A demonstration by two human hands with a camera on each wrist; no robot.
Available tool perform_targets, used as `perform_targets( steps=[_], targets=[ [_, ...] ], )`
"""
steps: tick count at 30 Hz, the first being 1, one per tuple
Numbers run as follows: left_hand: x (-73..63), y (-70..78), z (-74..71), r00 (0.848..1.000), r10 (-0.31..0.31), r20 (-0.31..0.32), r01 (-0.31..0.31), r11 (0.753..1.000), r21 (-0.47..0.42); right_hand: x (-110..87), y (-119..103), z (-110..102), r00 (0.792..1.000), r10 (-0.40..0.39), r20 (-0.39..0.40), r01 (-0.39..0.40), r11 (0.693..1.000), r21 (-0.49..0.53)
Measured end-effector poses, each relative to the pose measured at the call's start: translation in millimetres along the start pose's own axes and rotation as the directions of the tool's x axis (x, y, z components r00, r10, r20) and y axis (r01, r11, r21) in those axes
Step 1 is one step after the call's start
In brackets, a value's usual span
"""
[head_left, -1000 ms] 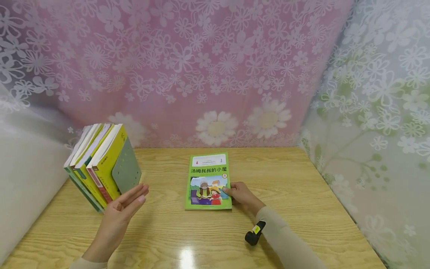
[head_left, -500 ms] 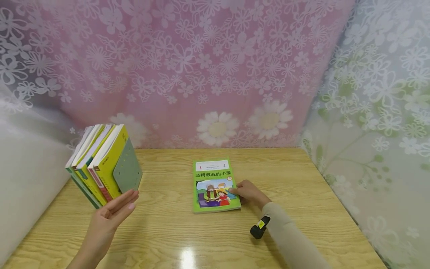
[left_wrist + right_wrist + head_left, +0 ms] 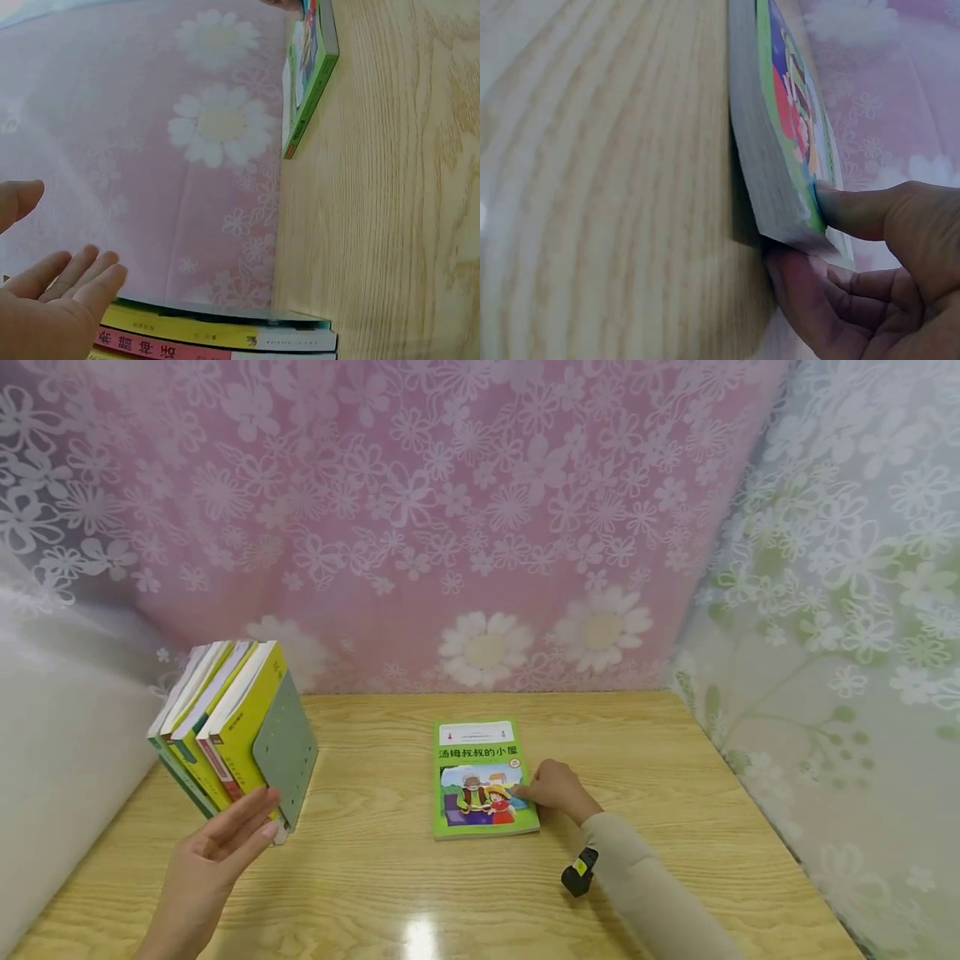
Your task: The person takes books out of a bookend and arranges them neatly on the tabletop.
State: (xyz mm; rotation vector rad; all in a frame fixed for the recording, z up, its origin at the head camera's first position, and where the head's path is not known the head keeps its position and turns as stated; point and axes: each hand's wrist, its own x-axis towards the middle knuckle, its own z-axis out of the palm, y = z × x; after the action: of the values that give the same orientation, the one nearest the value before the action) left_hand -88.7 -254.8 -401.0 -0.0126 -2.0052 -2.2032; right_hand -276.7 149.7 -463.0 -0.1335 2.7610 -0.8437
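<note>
Beside the right hand (image 3: 557, 789) pinching its right edge lies the green book (image 3: 480, 781), left hand (image 3: 213, 845) outstretched.

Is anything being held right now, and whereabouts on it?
Yes: the right grip holds the green book by its right edge, toward the corner nearest the person. The left grip holds nothing.

- what's legible on the rectangular green paperback with the illustrated cover (image 3: 484, 785)?
- in bold black characters, 汤姆叔叔的小屋. the smaller lines above are too tiny.
- and the slim yellow paper spine (image 3: 187, 330)?
- small print, unreadable.
- the glossy pink paper spine (image 3: 165, 346)?
- large dark characters, sideways; i can't make them out reliably.
</note>
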Motion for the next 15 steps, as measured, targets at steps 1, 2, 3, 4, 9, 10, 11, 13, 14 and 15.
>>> perform_targets(
  steps=[1, 2, 3, 4, 9, 10, 11, 13, 14, 15],
  targets=[
    [-0.9, 0.5, -0.7, 1.0, 0.02, -0.009, -0.02, 1.0, -0.012, -0.7, 0, 0, 1.0, 0.002, -0.007, -0.002, 1.0, -0.005],
    [-1.6, 1.3, -1.4, 0.999, 0.04, -0.017, -0.041, 0.999, -0.017, -1.1, 0, 1, 1.0, 0.003, -0.015, -0.003, 1.0, -0.011],
    [-2.4, 2.1, -2.1, 0.998, 0.059, -0.027, -0.059, 0.998, -0.018, -1.7, -1, 1, 1.0, 0.002, -0.023, -0.003, 1.0, -0.016],
    [-3.2, 3.0, -2.6, 0.996, 0.08, -0.041, -0.081, 0.996, -0.023, -2.2, 0, 1, 1.0, 0.002, -0.03, -0.002, 1.0, -0.019],
    [-7.6, 8.7, -3.3, 0.977, 0.155, -0.144, -0.161, 0.986, -0.031, -5.0, -2, -1, 0.999, 0.015, -0.047, -0.017, 0.999, -0.029],
    [-8.4, 9.7, -3.6, 0.971, 0.176, -0.16, -0.187, 0.981, -0.052, -5.7, -2, -1, 0.999, 0.019, -0.051, -0.021, 0.999, -0.032],
    [-9.2, 10.7, -3.9, 0.965, 0.191, -0.179, -0.205, 0.976, -0.067, -6.5, -3, -2, 0.998, 0.024, -0.054, -0.025, 0.999, -0.032],
    [-10.0, 13.2, -4.2, 0.95, 0.202, -0.237, -0.229, 0.969, -0.096, -8.0, -3, -2, 0.998, 0.026, -0.062, -0.028, 0.999, -0.032],
    [-10.1, 14.2, -4.5, 0.942, 0.2, -0.269, -0.237, 0.965, -0.111, -8.8, -3, -2, 0.997, 0.024, -0.067, -0.026, 0.999, -0.032],
    [-9.9, 15.1, -5.3, 0.934, 0.195, -0.299, -0.241, 0.962, -0.125, -9.6, -2, -2, 0.997, 0.024, -0.072, -0.026, 0.999, -0.026]
  ],
)
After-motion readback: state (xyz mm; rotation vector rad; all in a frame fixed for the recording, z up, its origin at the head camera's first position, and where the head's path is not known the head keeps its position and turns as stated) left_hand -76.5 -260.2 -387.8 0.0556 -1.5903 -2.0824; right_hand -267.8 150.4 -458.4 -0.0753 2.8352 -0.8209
